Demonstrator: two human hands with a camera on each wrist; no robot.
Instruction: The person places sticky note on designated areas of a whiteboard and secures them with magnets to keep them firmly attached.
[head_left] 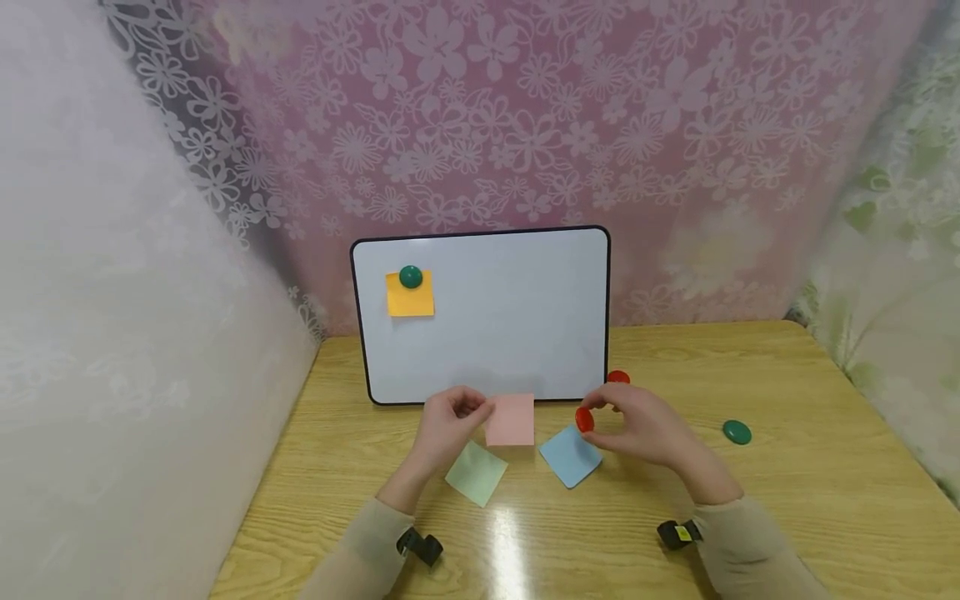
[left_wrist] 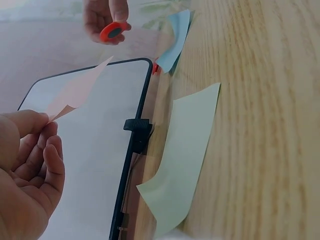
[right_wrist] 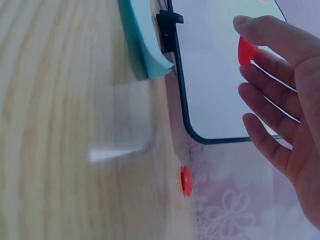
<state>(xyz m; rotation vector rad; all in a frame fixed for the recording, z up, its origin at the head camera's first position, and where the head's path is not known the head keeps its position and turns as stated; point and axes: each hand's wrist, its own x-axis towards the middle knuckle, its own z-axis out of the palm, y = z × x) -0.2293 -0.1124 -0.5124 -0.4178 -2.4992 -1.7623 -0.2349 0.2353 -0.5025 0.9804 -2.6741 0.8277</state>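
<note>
Between thumb and fingertips, my left hand (head_left: 450,425) pinches a pink sticky note (head_left: 512,420) by its left edge, in front of the whiteboard's (head_left: 487,325) lower edge. My right hand (head_left: 637,423) holds a round red magnet (head_left: 584,419) between thumb and fingers; its dark underside shows in the left wrist view. Below the hands, a green sticky note (head_left: 477,473) and a blue sticky note (head_left: 571,456) lie on the table with curled edges. On the board's upper left, a green magnet (head_left: 410,277) sits over an orange sticky note (head_left: 410,294).
The whiteboard stands on the wooden table (head_left: 600,542), with a black clip foot (left_wrist: 139,132) at its lower edge. Another red magnet (head_left: 618,377) lies by its lower right corner. Farther right lies a second green magnet (head_left: 737,432). A flowered curtain (head_left: 525,125) hangs behind.
</note>
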